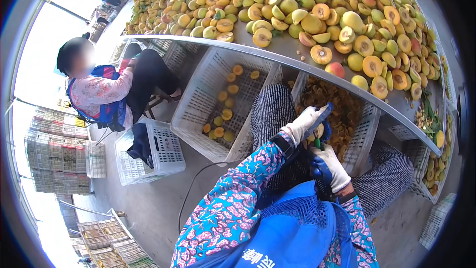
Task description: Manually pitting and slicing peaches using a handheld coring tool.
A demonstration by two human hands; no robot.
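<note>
My left hand, in a white glove with a blue coated palm, holds a cut yellow peach over the crate between my knees. My right hand, gloved the same way, is closed around a small tool with a green handle. The tool's tip meets the fruit or lies close to it; my fingers hide the working end. Below both hands, the white plastic crate contains a heap of orange-brown fruit scraps.
A metal-edged table piled with halved peaches spans the front. Left of my knee, a large white crate holds several peach halves. Another person sits to the left, near a crate with dark cloth. Stacked crates stand beyond.
</note>
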